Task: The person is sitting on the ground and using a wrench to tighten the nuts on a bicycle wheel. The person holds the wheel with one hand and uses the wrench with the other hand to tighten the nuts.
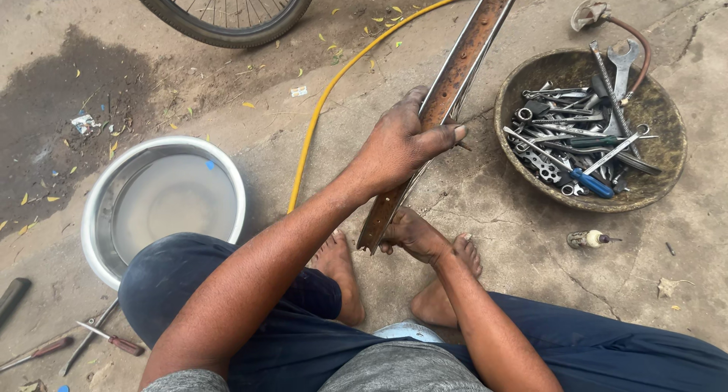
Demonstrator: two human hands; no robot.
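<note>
A rusty wheel rim (455, 73) (seen edge-on) runs between both hands: left hand (398, 149) grasps its middle, right hand (413, 236) clasps its near end.

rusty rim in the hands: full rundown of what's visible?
The rim is a curved, channel-shaped metal strip, brown with rust inside, shinier along its edges. It slants from the top edge of the picture down toward the feet. The left hand grips its middle from above; the right hand holds its lower end. Only this arc shows.
</note>
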